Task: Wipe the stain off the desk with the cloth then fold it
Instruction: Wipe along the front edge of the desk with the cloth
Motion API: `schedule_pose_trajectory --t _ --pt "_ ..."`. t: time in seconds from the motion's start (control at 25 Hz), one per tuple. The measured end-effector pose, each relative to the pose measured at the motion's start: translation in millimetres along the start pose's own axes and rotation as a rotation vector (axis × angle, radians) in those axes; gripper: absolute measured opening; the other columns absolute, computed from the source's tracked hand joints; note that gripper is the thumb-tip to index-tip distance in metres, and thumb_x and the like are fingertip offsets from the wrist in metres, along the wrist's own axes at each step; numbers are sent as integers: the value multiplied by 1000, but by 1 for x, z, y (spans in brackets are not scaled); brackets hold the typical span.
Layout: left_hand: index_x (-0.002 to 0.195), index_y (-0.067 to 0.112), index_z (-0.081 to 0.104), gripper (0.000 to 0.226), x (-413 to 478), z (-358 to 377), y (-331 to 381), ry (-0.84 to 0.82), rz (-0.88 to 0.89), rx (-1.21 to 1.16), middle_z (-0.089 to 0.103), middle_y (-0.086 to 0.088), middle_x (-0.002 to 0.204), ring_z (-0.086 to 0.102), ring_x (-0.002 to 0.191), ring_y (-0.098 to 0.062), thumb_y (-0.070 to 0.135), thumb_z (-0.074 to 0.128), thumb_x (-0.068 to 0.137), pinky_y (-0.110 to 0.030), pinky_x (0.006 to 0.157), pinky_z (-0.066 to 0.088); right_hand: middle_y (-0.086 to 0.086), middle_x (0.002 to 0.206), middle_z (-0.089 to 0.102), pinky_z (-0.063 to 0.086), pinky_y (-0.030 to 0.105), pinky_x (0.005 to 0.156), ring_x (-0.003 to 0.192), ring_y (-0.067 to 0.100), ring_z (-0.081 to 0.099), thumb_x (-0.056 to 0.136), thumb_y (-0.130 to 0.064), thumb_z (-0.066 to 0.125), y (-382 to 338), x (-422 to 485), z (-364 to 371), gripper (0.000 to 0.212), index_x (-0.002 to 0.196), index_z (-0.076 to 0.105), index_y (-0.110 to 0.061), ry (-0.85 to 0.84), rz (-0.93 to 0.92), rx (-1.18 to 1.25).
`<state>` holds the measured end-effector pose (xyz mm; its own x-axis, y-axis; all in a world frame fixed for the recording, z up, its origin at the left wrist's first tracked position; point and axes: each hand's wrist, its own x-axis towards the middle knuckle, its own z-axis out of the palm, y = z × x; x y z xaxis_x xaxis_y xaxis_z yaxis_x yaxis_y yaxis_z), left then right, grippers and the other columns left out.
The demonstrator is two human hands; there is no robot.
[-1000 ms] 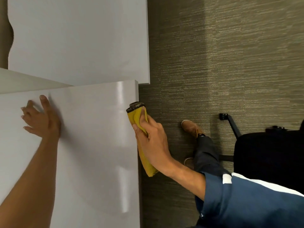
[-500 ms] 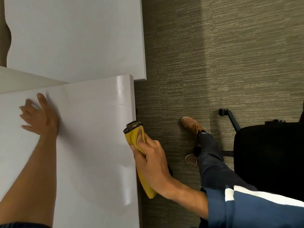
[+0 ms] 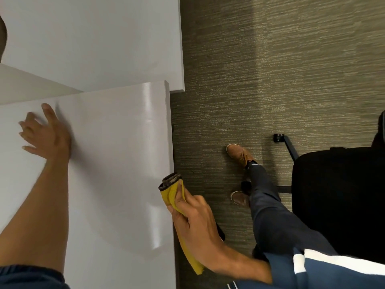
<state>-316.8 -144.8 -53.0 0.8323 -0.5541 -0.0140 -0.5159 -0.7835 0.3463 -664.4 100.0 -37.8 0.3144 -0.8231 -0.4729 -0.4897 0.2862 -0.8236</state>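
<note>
My right hand (image 3: 200,230) grips a folded yellow cloth (image 3: 171,191) with a dark soiled end, pressed against the right edge of the white desk (image 3: 116,163). The cloth's tail hangs down past the desk edge below my wrist. My left hand (image 3: 44,134) lies flat on the desk top at the left, fingers spread, holding nothing. No stain is visible on the glossy surface.
A second white desk (image 3: 93,42) stands beyond, a step apart. Grey-green carpet (image 3: 270,80) lies to the right. A black office chair (image 3: 337,195) with a wheeled leg stands at the right, beside my legs and brown shoes (image 3: 239,155).
My right hand has slid the cloth along the desk's right edge toward me. The left hand has stayed planted in nearly the same place.
</note>
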Motion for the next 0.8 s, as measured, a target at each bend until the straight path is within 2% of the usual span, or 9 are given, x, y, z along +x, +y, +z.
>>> schedule_pose_trajectory --t 0.28,0.48,0.56,0.64,0.72,0.8 --pt "153 33 35 98 3 1 -2 24 14 1 30 3 165 19 155 -22 91 11 77 -56 124 6 -21 163 29 44 32 100 109 16 50 107 -41 39 4 -22 -1 52 157 29 -31 -128 -14 -84" --pt "150 34 38 97 5 0 -5 20 23 -23 30 2 165 18 156 -23 93 14 77 -57 124 5 -20 166 18 40 30 109 123 23 50 108 -38 37 1 -35 -22 53 158 21 -35 -383 -13 -238" --pt "152 35 36 93 5 0 -6 9 21 -47 28 3 166 17 156 -23 90 17 79 -56 124 4 -20 165 23 36 31 114 131 25 48 107 -40 38 -5 -34 -41 55 159 17 -39 -513 -26 -296" --pt "156 36 30 86 9 -6 -7 -31 18 -122 23 4 168 14 157 -22 84 22 84 -52 125 3 -14 162 34 35 33 116 132 29 48 106 -44 40 -17 -30 -61 54 157 22 -41 -642 -57 -357" --pt "158 37 25 78 8 -27 -11 -149 2 -332 22 7 168 14 156 -17 76 29 90 -48 126 1 -10 153 48 37 34 115 132 28 52 104 -48 43 -36 -25 -78 48 151 34 -42 -732 -94 -378" --pt "158 35 25 69 -9 -52 -17 -250 -8 -635 26 10 166 23 150 -7 66 34 97 -44 127 5 -13 134 63 42 32 111 125 19 60 100 -52 47 -55 -21 -90 39 138 49 -41 -756 -83 -296"
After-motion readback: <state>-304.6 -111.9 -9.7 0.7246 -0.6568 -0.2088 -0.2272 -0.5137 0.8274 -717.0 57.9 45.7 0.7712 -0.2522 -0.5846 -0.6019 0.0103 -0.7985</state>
